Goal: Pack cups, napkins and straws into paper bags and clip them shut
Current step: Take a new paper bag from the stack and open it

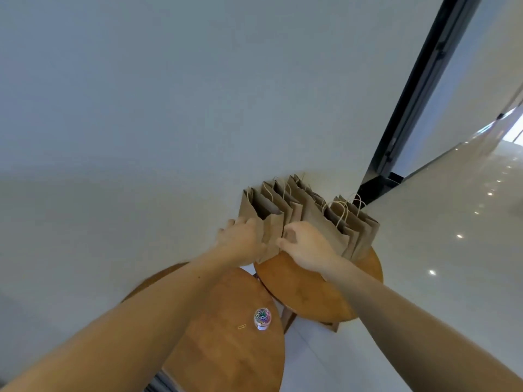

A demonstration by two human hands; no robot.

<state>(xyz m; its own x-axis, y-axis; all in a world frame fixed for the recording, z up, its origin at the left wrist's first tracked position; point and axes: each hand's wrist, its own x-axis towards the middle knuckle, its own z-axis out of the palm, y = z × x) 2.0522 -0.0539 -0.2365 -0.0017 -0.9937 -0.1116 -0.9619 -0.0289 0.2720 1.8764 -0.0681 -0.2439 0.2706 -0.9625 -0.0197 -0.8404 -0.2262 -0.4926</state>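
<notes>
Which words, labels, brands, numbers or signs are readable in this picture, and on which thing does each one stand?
No text can be read anywhere in this view.
The brown paper bags: plain sides with no print visible, also where the left hand and the right hand hold them.
The clear container of coloured paper clips: no label visible; too small to be sure.
The round wooden tables and the wall: nothing written.

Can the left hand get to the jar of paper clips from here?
Probably yes: the jar stands in the open on the near table, only a loose clip beside it. The left hand would first release the paper bag.
</notes>
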